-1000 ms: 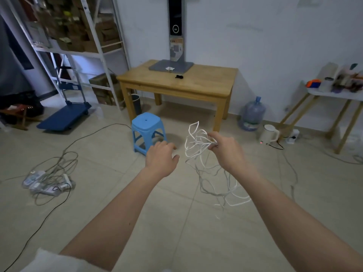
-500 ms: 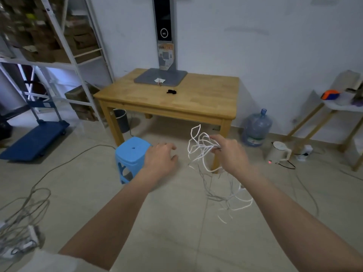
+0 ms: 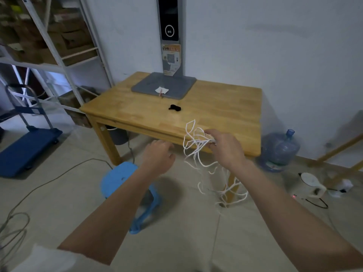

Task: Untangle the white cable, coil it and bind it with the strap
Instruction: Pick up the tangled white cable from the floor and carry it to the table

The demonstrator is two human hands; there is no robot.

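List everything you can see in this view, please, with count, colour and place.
cable: 1, white, tangled, hanging from right hand
strap: 1, black, on table
table: 1, wooden, against wall
stand: 1, grey, at table's back
stool: 1, blue, on floor under left arm
water bottle: 1, blue, floor right of table
kettle: 1, white, floor at right
trolley: 1, blue, floor at left
shelf: 1, white, holding boxes, left
left hand: loosely curled, holding nothing
right hand: grips cable

White cable, black strap, light wooden table, blue stool.
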